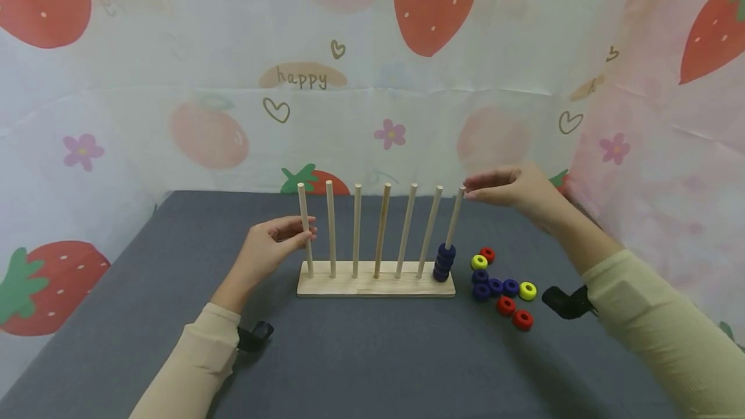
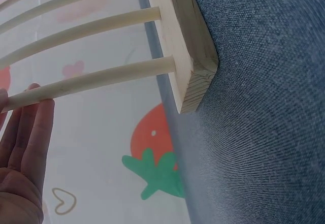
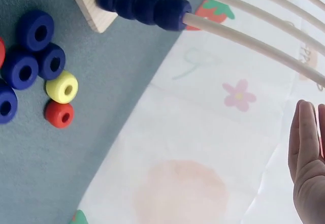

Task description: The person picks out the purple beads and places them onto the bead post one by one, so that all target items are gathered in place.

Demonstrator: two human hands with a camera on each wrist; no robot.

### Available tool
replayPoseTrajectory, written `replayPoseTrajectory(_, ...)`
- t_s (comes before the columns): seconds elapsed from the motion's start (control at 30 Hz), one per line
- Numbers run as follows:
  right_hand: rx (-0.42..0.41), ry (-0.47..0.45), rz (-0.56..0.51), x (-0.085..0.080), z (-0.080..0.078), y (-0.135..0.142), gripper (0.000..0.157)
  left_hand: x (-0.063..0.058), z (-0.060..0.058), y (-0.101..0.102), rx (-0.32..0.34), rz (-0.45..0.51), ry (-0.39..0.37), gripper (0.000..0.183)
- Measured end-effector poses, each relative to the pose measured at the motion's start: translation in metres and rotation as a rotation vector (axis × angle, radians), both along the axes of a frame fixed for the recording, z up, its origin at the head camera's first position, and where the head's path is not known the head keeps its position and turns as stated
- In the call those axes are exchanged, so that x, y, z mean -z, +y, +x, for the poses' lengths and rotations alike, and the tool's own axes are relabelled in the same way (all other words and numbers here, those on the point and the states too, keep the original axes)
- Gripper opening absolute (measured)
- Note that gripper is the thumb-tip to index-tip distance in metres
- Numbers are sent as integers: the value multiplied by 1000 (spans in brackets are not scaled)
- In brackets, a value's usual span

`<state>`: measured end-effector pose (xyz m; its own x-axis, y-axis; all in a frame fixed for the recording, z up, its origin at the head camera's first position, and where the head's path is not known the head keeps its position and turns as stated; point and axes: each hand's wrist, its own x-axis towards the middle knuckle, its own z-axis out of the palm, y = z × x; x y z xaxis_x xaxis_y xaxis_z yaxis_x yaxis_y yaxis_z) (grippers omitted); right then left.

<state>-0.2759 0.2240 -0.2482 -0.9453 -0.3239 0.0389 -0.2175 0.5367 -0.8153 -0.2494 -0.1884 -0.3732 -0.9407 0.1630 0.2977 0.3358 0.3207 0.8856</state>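
The wooden base (image 1: pixel 349 288) lies flat on the bench (image 1: pixel 372 354), which is covered in grey cloth, with its long side across the view. Seven wooden pegs stand upright in it in a single row. The stack of four blue beads (image 1: pixel 443 264) sits on the right end peg (image 1: pixel 455 220), at the foot and touching bead to bead; the upper length of that peg is exposed.

Left hand (image 1: pixel 270 238): the grip is closed on the left end peg (image 1: pixel 303 202), held between thumb and fingers above mid-height. The palm is well clear of the base.

Right hand (image 1: pixel 518 193): the grip is released — fingers extended together, thumb below them — at the top of the right end peg. Contact between fingertips and peg cannot be confirmed, as the right wrist view cuts off part of the hand.

Loose beads lie on the bench just beside the right end of the base: four blue beads (image 1: pixel 480 291), two yellow beads (image 1: pixel 528 286) and three red beads (image 1: pixel 523 323). Several touch their neighbours.

Both forearms wear pale sleeves (image 1: pixel 652 315). A printed backdrop (image 1: pixel 361 147) — strawberries, hearts, flowers — stands behind the bench.
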Motion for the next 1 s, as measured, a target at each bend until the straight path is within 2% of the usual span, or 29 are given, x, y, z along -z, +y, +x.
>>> replayPoseTrajectory(0.27, 23, -82, -64, 28, 5, 15, 53, 0, 1, 0, -2, -12, 4, 37)
replayPoseTrajectory(0.57, 65, -110, -107, 65, 10, 34, 56, 1, 1, 1, -2, -5, 4, 36)
replayPoseTrajectory(0.77, 114, -132, -115, 81, 15, 45, 60, 2, 0, 0, 3, 0, 8, 36)
replayPoseTrajectory(1.0, 114, -143, -157, 97, 18, 58, 61, 2, 0, 0, 2, -9, 12, 36)
